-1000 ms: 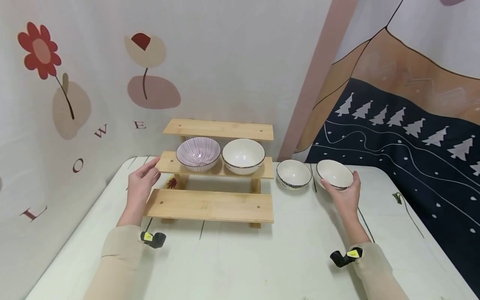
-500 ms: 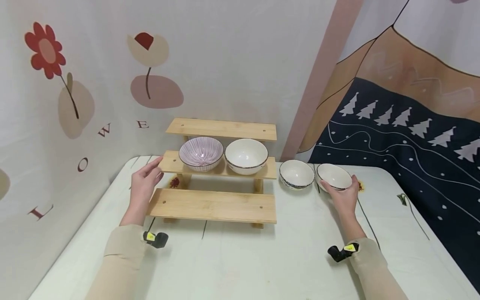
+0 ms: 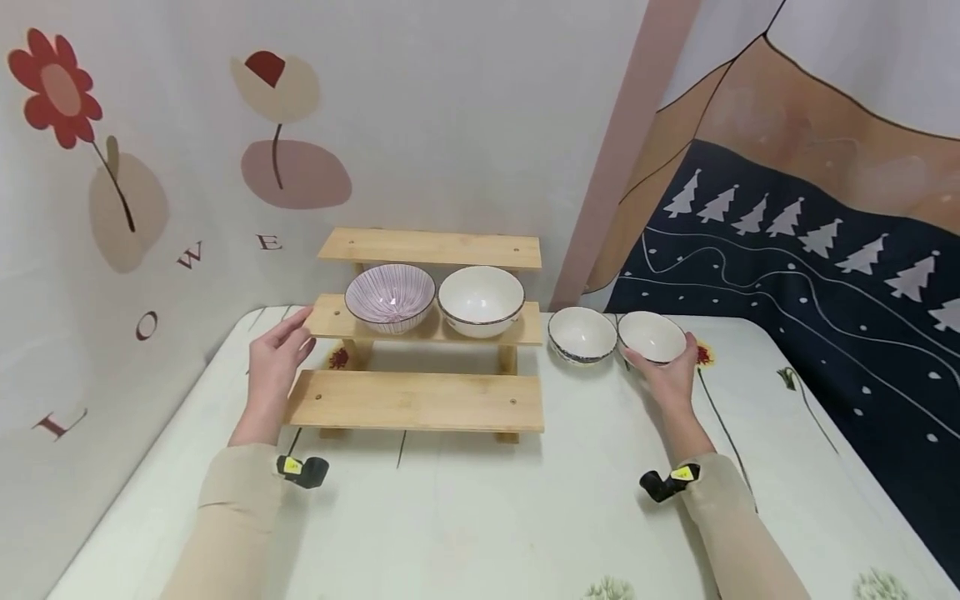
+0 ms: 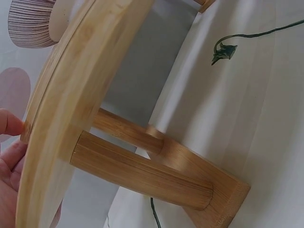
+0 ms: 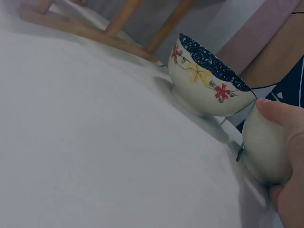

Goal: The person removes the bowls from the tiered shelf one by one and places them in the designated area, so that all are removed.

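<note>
A three-tier wooden shelf rack (image 3: 416, 400) stands on the table. My left hand (image 3: 273, 362) holds the left end of its middle board, with fingers (image 4: 10, 122) at the board's edge in the left wrist view. On that board sit a purple-striped bowl (image 3: 390, 298) and a white bowl (image 3: 481, 300) with a dark rim, side by side. Right of the rack, my right hand (image 3: 667, 371) grips a smaller white bowl (image 3: 651, 336) by its side, thumb and fingers apart around it. Close against it is another small bowl (image 5: 202, 78), with painted flowers and a dark blue band outside.
A pale cloth with printed flowers covers the table (image 3: 465, 517). Behind hangs a light curtain (image 3: 450, 125), with a dark tree-patterned cloth (image 3: 787, 267) at the right. The rack's top board (image 3: 431, 248) and bottom board bear nothing.
My right hand has brought the held bowl left and down, close beside the other small bowl. My left hand stays at the rack's middle board. The head view has shifted slightly.
</note>
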Motion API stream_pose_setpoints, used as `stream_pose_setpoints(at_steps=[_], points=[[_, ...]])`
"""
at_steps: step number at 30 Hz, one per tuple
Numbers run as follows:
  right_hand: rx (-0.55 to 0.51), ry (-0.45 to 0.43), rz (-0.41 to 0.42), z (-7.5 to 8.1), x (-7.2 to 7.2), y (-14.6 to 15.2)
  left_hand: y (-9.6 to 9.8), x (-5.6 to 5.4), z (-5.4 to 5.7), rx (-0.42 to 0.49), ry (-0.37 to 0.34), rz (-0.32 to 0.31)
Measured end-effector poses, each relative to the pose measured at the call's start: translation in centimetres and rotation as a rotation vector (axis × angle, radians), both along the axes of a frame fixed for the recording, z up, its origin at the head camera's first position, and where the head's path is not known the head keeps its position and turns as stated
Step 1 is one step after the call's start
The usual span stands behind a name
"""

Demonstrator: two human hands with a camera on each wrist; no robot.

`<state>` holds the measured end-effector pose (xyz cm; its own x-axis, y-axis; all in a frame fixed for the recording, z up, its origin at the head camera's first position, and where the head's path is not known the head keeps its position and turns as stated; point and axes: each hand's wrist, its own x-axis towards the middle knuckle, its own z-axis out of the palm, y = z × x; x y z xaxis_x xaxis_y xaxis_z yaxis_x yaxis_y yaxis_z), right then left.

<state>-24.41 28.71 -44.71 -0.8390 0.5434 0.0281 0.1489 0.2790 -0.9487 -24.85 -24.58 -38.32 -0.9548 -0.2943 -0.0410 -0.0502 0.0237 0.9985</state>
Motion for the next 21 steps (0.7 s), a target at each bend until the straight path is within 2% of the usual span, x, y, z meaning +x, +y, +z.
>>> stream_pose_setpoints(at_steps=[4,11,15,21], points=[[0.014,-0.039,0.029,0.4,-0.1,0.0,-0.1,0.0,0.2,0.025,0.010,0.002],[0.058,-0.082,0.063,1.2,0.9,0.2,0.1,0.1,0.2,0.038,0.026,-0.010],[0.126,-0.047,0.084,1.9,1.7,0.2,-0.1,0.3,0.1,-0.004,0.011,0.003],[0.209,0.045,0.038,3.6,2.6,-0.1,-0.1,0.3,0.0,-0.039,0.025,-0.006]])
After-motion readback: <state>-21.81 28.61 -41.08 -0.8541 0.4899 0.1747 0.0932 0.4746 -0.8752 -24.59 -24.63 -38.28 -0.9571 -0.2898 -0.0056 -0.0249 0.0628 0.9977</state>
